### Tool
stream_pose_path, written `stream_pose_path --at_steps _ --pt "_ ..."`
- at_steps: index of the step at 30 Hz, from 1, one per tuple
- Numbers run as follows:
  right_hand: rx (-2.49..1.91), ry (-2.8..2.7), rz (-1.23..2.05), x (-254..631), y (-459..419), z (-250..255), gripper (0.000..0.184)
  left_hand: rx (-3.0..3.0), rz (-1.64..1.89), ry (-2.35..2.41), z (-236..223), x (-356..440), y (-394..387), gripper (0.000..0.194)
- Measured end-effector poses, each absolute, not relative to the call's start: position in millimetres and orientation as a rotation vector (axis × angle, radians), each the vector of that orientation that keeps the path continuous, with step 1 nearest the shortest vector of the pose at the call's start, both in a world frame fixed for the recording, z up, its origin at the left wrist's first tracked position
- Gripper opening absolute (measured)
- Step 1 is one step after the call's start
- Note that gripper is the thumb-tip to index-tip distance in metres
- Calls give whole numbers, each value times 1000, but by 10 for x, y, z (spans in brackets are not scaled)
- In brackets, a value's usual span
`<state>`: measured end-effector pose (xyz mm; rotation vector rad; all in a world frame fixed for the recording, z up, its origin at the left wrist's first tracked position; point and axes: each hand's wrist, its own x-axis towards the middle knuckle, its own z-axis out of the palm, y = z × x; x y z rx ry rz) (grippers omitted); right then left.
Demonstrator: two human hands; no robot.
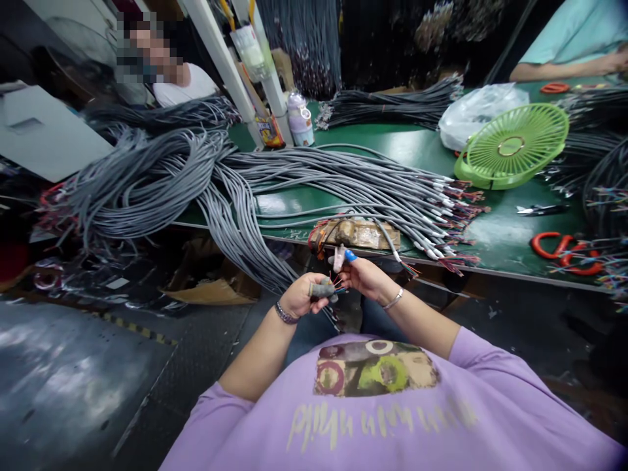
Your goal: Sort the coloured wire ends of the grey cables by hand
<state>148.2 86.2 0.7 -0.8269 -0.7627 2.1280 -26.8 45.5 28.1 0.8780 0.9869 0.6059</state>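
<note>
The two hands are meeting in front of the chest, just off the near edge of the green bench. The left hand, with grey covers on its digits, is clamping a small bunch of coloured wires, whose ends are poking out toward the right hand. The right hand is bringing its fingertips up to those wires; it is wearing a blue cover and a whitish one. The wires are small and partly hidden here, so I cannot tell whether the right fingers are pinching them or only touching.

Just beyond the hands, a taped block is lying at the bench edge, and one grey cable is reaching past it, its coloured ends hanging over the edge. Behind it, many grey cables are spreading across the bench, their stripped ends pointing right; at the left they are piling into a thick coil, and some are drooping toward the lap.

On the right, a green fan is standing beside a plastic bag, with black cutters and red scissors lying nearer. A bottle is standing at the back by a post.
</note>
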Motion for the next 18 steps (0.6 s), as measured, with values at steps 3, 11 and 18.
stream_pose_path --at_steps 3,11,18 --pt "-798 -781 2077 1457 856 32 40 875 589 955 245 -269 515 36" --pt "-798 -764 2033 1440 851 40 41 871 573 888 168 -276 625 37" --pt "-807 -653 2036 1398 883 61 40 871 586 879 160 -242 653 35"
